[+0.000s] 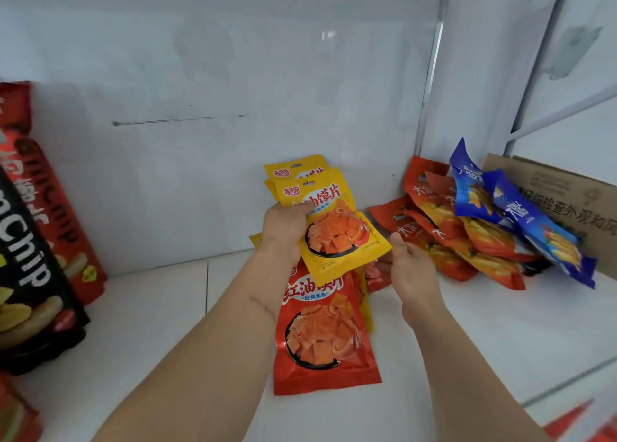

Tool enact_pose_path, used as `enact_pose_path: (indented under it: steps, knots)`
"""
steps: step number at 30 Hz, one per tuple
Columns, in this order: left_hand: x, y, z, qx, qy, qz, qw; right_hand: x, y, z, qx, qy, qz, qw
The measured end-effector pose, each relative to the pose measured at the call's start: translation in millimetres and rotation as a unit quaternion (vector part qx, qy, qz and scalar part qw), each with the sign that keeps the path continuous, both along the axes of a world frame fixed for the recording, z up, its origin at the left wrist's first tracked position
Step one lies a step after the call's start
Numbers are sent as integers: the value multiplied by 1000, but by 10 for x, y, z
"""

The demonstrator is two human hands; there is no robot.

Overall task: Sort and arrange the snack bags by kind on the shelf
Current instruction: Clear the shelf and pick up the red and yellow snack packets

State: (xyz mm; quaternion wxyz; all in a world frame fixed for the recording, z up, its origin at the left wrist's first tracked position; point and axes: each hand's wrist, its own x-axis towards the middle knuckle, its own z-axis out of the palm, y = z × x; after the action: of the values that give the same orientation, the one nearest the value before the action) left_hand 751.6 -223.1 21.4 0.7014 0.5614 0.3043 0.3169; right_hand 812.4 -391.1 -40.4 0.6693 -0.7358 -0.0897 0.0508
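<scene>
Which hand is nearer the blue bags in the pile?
Right. The right hand hangs open just left of the pile with the blue bags; the left hand, farther left, grips yellow bags.

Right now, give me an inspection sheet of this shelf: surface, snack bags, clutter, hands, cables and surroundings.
Surface: white shelf, scuffed white back wall.
Job's things: yellow bags held up in a fanned bunch; red bag lying flat below them; mixed heap of orange bags and blue bags at right, unsorted.
Clutter: cardboard box behind the heap.
Hands: left hand grips the yellow bags; right hand is open beside them, holding nothing.
Cables: nothing seen.
Surroundings: tall red and black chip boxes standing at left; metal shelf frame at right.
</scene>
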Motion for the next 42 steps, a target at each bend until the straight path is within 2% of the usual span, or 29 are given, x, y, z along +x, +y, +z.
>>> enact_pose_path:
  steps: [6,14,19,21,24,25,29,30,35,38,42]
  knots:
    - [231,-183,-215,48,20,11,999,22,-184,13,-3,9,-9,1000]
    - [373,-259,-204,106,54,45,992,160,-259,-65,-118,-66,20,991]
    - [325,-276,-136,235,108,95,961,164,-243,-86,-151,-87,27,984]
    - [227,-317,-141,322,136,123,929,156,-245,-89,-182,-99,12,978]
    - [12,-377,-200,461,183,162,853,138,-258,-98,-253,-144,-23,957]
    - [-59,-391,-233,510,196,171,820,118,-260,-94,-275,-164,-30,947]
    - [-340,-422,-419,706,212,184,650,-9,-250,-44,-314,-255,-30,914]
    - [-408,-422,-460,731,210,183,623,-49,-237,-37,-311,-281,-20,908]
    - [-827,-463,-558,776,213,198,559,-341,-139,-96,-302,-408,29,861]
    - [-1114,-460,-623,789,227,194,537,-534,-107,-165,-287,-477,41,829]
    - [-1517,-457,-711,794,244,194,522,-789,-40,-192,-270,-519,67,808]
